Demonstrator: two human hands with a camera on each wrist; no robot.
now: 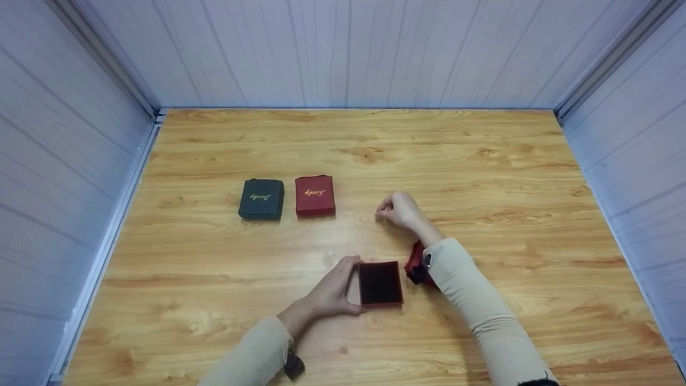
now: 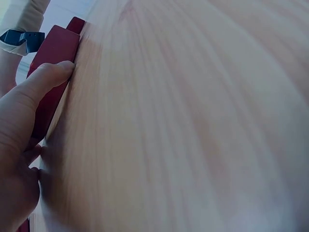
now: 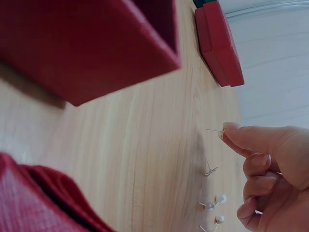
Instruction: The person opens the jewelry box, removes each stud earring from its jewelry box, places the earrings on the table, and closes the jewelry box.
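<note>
My left hand (image 1: pixel 333 289) holds an open red box (image 1: pixel 381 284) by its left side, thumb and fingers at two corners. The box stands on the table with its black inside facing up. Farther back, my right hand (image 1: pixel 401 210) is close over the table. In the right wrist view, its thumb and forefinger pinch a tiny stud earring (image 3: pixel 215 129) by one end, the thin metal post sticking out. More small studs (image 3: pixel 220 198), some with pearl-white heads, lie on the table near that hand. A folded red piece (image 3: pixel 38 203) lies beside the box, partly under the right forearm.
A dark green lidded box (image 1: pixel 261 199) and a red lidded box (image 1: pixel 315 195), both with gold lettering, stand side by side at the back left. Panelled walls enclose the wooden table (image 1: pixel 214 321) at the back and both sides.
</note>
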